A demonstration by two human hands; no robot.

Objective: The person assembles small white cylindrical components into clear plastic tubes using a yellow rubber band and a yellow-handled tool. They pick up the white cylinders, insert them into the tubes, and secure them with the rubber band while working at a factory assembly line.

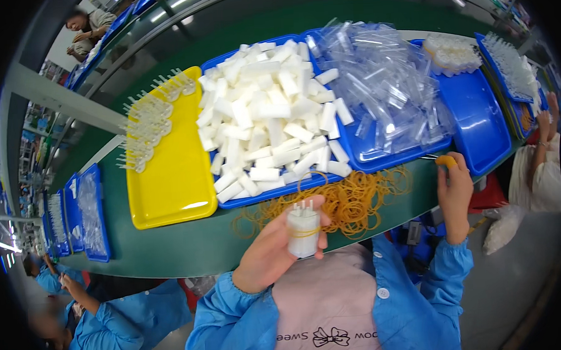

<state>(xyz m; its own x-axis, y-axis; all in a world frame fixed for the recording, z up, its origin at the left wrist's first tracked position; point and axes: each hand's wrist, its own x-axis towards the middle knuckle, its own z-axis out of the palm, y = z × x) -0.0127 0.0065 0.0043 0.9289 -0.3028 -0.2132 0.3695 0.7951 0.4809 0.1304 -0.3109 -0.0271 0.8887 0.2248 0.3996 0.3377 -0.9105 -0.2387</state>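
Observation:
My left hand [274, 244] is closed round a small bundle [304, 231] above the table's near edge. The bundle is a white cylinder, seemingly in a clear sleeve, with a rubber band round it and several thin white prongs standing up from its top. In my right hand [454, 189], at the near right corner of the clear-sleeve tray, is a small tool with a yellow handle [445, 161] and a thin metal tip pointing left. The tool's exact kind is hard to make out. A heap of orange rubber bands [350, 200] lies on the table between my hands.
White cylinders [259, 107] fill one blue tray; clear plastic sleeves [383, 89] fill another. Pronged white pieces [146, 134] line the far left of a yellow tray [174, 186]. At right, a blue tray [478, 122] holds pale bundles [452, 53]. Co-workers sit on both sides.

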